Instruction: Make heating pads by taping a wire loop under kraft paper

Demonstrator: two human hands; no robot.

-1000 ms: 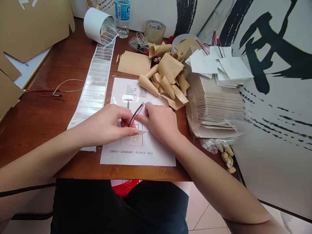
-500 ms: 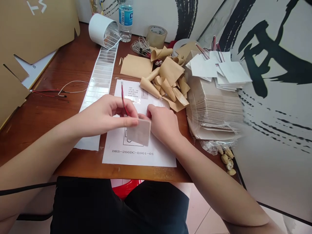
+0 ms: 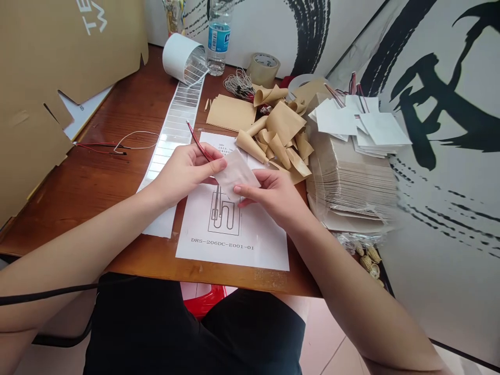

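Note:
My left hand (image 3: 187,169) pinches the upper left corner of a small pale square sheet (image 3: 236,172) with a red and black wire pair (image 3: 197,144) running from it up and to the left. My right hand (image 3: 273,197) grips the same sheet from below, fingers closed on its lower edge. The sheet is lifted off the white printed template (image 3: 234,229), which lies on the wooden table (image 3: 97,177) and shows a looped line drawing and the code DRS-206DC-E001-01.
A strip of clear labels (image 3: 172,130) unrolls from a white roll (image 3: 182,58). Curled brown backing papers (image 3: 273,135) lie behind the template. A tall stack of sheets (image 3: 351,177) with wired white squares (image 3: 363,122) stands right. Bottle (image 3: 217,36), tape roll (image 3: 263,67), loose wires (image 3: 117,146), cardboard (image 3: 47,67) left.
Both hands have lifted the square sheet off the template and turned it, uncovering the looped drawing. The wire pair now points up and left. The camera view has shifted left.

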